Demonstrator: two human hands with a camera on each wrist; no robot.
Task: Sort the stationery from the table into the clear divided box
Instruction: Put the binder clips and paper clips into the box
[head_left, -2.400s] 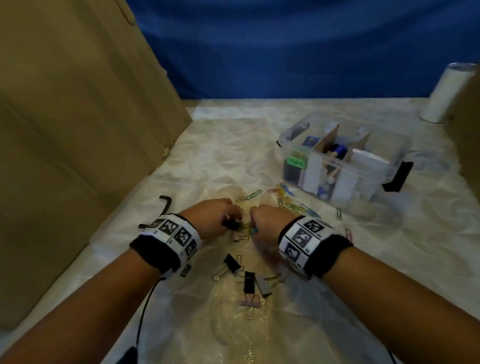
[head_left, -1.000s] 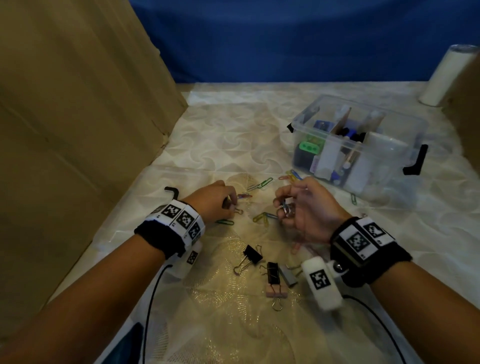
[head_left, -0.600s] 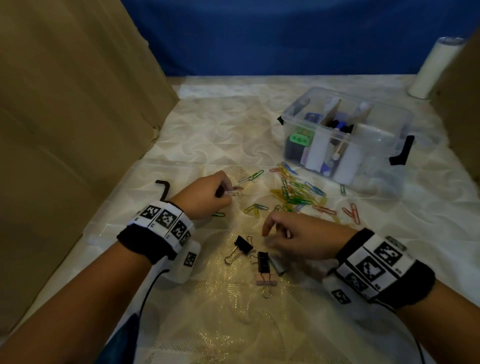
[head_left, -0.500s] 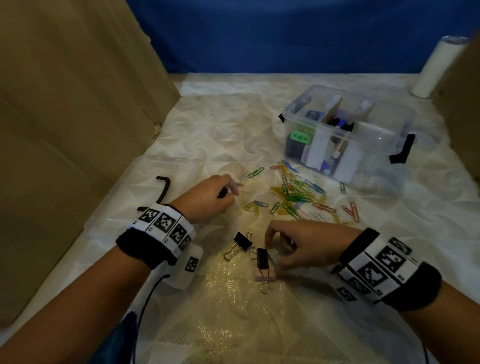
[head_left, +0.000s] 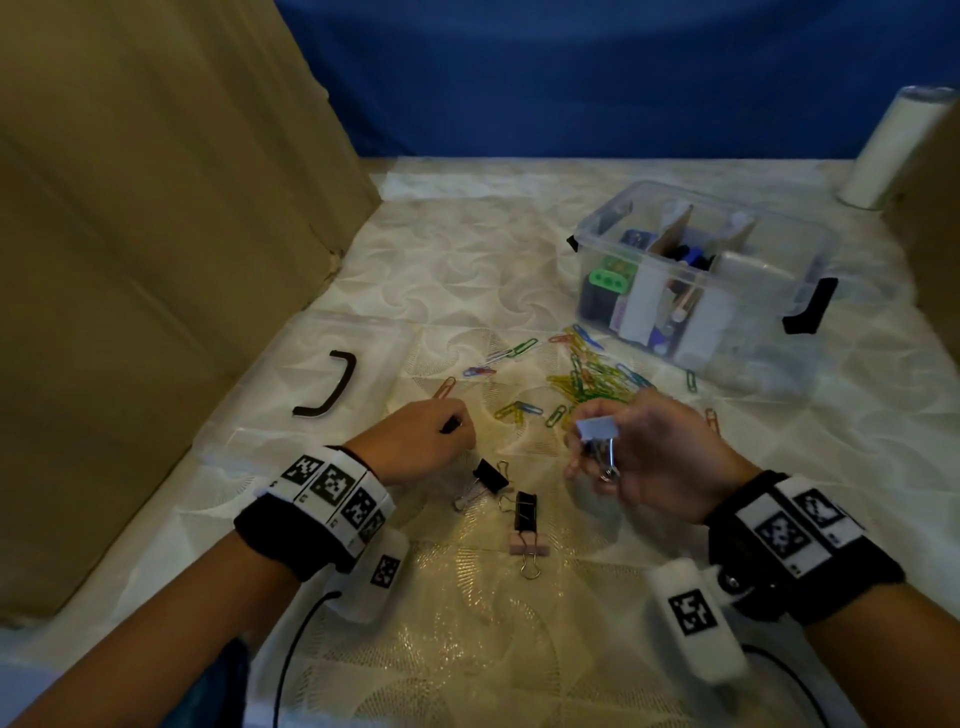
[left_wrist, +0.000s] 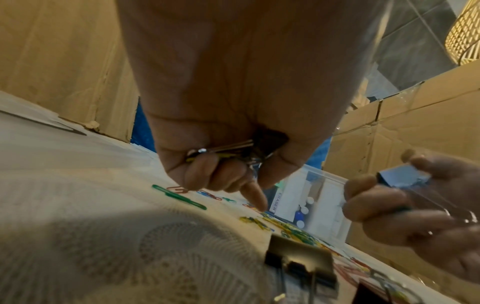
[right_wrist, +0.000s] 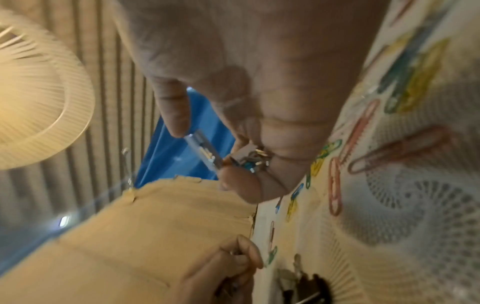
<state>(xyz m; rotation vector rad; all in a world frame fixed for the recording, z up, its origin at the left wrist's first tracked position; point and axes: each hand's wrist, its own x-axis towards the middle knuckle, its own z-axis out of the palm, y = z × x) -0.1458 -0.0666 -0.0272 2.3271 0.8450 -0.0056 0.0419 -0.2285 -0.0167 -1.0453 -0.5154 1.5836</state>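
Note:
My left hand (head_left: 457, 431) rests low over the table, its fingers curled round a small bunch of binder clips (left_wrist: 221, 150) while its index finger points down at the cloth. Raised off the table, my right hand (head_left: 592, 447) pinches a pale blue binder clip (head_left: 596, 429) between thumb and fingers; the clip (right_wrist: 203, 151) also shows in the right wrist view. Between the hands lie two black binder clips (head_left: 491, 475) and a pink one (head_left: 528, 546). Coloured paper clips (head_left: 592, 379) are scattered beyond them. The clear divided box (head_left: 769, 260) stands at the far right, holding stationery.
A clear lid with a black handle (head_left: 332, 387) lies at the left. Cardboard walls (head_left: 156, 208) close off the left side and the right edge. A white roll (head_left: 883, 150) stands at the back right. Cables trail from both wrists.
My right hand came down beside the black clips, took the pale blue binder clip and lifted it. The left hand stayed put with its clips.

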